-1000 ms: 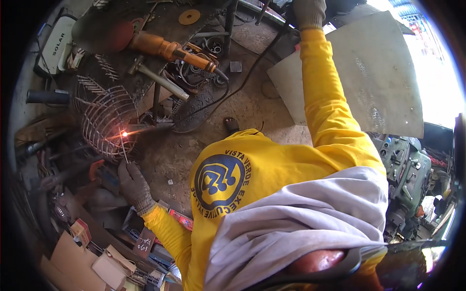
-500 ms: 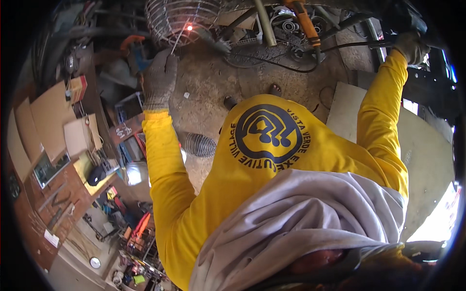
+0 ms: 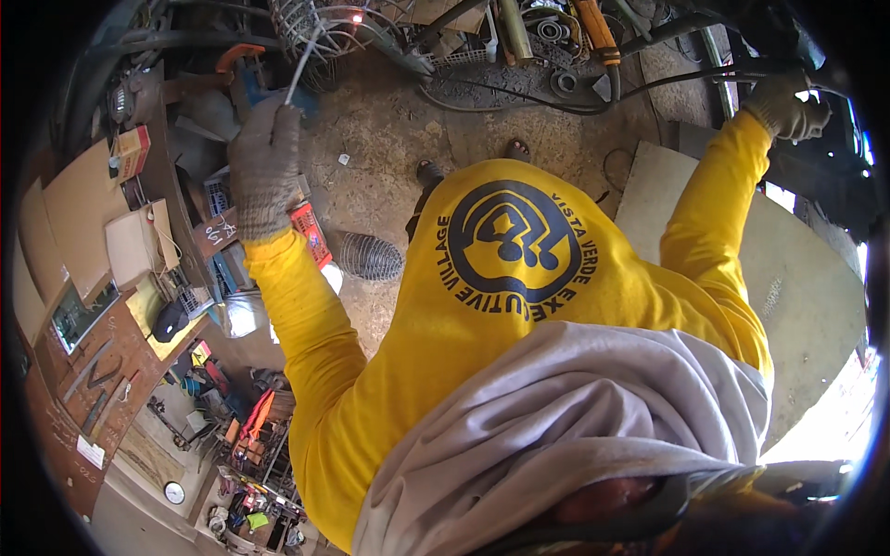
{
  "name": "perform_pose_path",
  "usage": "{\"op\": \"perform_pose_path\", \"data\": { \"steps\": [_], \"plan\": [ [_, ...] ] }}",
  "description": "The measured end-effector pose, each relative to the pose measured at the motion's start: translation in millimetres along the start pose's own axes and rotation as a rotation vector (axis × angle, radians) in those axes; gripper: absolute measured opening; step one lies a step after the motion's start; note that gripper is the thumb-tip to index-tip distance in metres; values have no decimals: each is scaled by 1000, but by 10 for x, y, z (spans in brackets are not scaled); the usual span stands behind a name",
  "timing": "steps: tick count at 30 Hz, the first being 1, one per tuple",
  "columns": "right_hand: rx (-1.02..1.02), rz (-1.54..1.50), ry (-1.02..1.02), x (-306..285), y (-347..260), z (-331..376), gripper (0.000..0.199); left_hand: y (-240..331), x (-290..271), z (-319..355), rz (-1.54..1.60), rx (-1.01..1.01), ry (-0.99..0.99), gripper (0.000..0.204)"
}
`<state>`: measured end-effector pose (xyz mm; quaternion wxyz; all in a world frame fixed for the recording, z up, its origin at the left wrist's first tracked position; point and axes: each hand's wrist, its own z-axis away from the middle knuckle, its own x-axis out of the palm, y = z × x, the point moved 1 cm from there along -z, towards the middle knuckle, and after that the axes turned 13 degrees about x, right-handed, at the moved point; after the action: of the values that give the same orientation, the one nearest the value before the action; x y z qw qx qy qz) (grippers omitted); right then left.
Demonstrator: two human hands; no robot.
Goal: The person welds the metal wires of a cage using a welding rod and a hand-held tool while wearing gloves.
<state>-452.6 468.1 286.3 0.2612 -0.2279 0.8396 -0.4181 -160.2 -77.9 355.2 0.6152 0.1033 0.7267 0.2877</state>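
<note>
My left hand, in a grey knit work glove, is closed on a thin metal rod at the upper left. The rod points up toward a wire cage of curved metal strands. A small spot near the cage glows red. My right hand, also gloved, is at the upper right beside dark equipment and a black cable. Its fingers are curled; what they hold, if anything, I cannot make out.
An orange-handled tool hangs at the top. A coiled wire cylinder lies on the floor by my left arm. Cardboard pieces and a brown board are at left, and a large pale sheet is at right.
My left hand has shifted left and down with the rod, whose tip has moved off the glowing spot. My right hand has moved slightly down, away from the dark equipment.
</note>
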Motion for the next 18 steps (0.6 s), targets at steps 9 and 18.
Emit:
{"op": "perform_pose_path", "data": {
  "steps": [9,18],
  "plan": [
    [-11,108,-933,483,-1583,2242,65,-519,9,-524,219,135,292,34],
    [54,310,-1265,1449,-1031,2364,45,-648,208,-1888,57,603,296,34]
  ]
}}
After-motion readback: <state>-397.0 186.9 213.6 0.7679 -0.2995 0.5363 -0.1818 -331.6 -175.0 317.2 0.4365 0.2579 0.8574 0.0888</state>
